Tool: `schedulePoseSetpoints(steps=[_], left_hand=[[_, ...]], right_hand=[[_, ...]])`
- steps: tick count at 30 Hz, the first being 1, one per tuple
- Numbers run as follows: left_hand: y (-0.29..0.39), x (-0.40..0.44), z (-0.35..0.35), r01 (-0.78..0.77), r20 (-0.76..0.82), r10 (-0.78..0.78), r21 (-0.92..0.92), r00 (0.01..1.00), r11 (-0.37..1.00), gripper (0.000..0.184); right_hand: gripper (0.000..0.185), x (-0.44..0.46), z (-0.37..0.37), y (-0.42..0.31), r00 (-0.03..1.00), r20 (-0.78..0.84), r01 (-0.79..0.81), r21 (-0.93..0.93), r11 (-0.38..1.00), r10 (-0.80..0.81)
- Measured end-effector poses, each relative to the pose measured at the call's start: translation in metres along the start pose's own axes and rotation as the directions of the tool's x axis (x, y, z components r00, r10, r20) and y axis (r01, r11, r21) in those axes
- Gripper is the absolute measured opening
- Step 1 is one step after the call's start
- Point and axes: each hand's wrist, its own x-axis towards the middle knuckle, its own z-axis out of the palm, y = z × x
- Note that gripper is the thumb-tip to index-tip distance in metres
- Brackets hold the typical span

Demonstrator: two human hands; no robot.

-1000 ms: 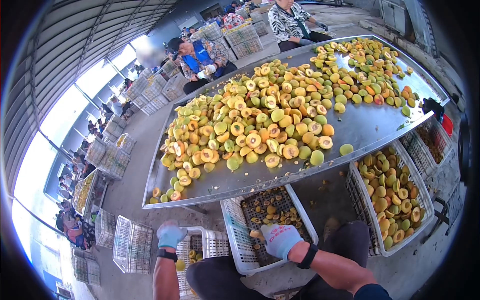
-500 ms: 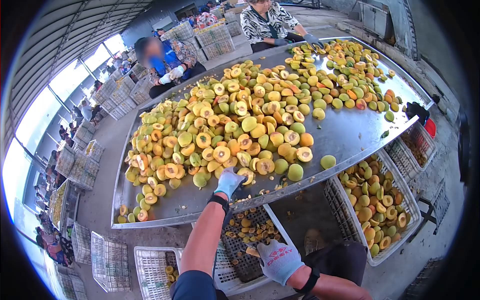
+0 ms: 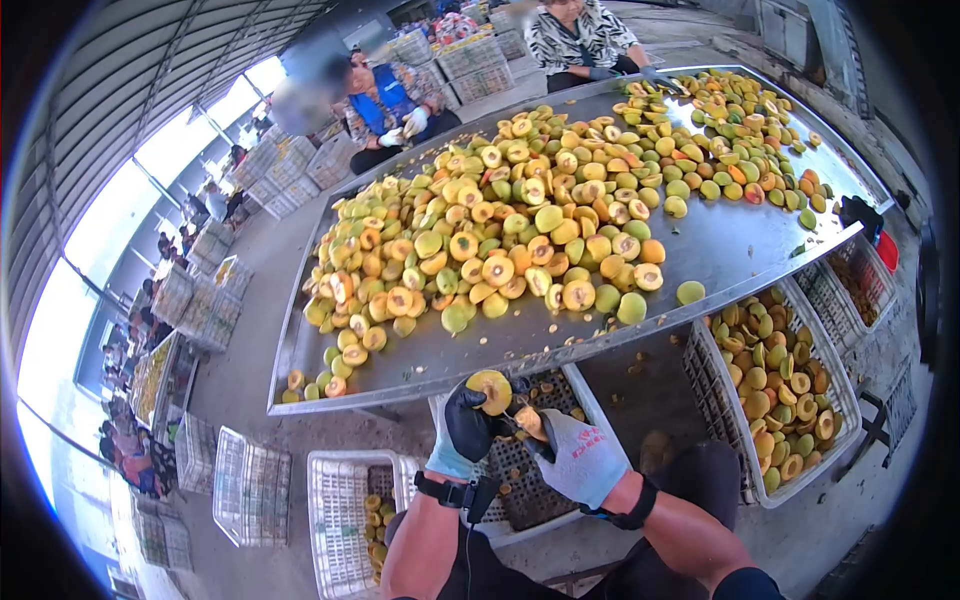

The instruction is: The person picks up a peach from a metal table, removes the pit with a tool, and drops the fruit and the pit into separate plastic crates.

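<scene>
My left hand point(image 3: 468, 428), in a glove with dark fingers, holds a halved yellow fruit point(image 3: 490, 392) with its cut face showing. Close against it on the right, my right hand point(image 3: 580, 455) in a light glove grips a small tool point(image 3: 531, 422) with a wooden-looking handle; its tip is hard to make out at the fruit. Both hands are above a white crate point(image 3: 590, 405) with a dark perforated inner tray that holds small fruit pieces. Beyond them, a large pile of halved fruit point(image 3: 470, 240) lies on the metal table point(image 3: 715, 255).
A crate full of fruit halves point(image 3: 848, 420) stands at the right, and a smaller-filled crate point(image 3: 335, 530) at the lower left. Two people sit at the table's far side, one in a blue vest point(image 3: 385, 100), one in a patterned top point(image 3: 580, 45). Stacked crates point(image 3: 205, 300) stand left.
My left hand has come back from the pile on the table with a fruit half and now meets my right hand over the crate. The view has shifted.
</scene>
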Motion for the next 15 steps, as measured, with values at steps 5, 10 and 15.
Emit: schedulePoseSetpoints(steps=[5, 10, 15], left_hand=[[0.003, -0.054, 0.012, -0.292, 0.027, 0.296, 0.261, 0.955, 0.920, 0.035], [-0.006, -0.056, -0.003, -0.544, 0.099, 0.574, 0.481, 0.813, 0.688, 0.025], [-0.001, -0.052, -0.023, -0.350, 0.075, 0.344, 0.094, 0.936, 0.932, 0.033]], right_hand=[[0.039, -0.001, 0.036, -0.010, 0.998, 0.039, 0.041, 0.079, 0.996, -0.044], [0.037, 0.003, 0.051, -0.022, 0.999, 0.041, 0.027, 0.090, 0.996, -0.031], [0.036, 0.007, 0.058, -0.025, 0.997, 0.067, 0.020, 0.191, 0.981, -0.033]])
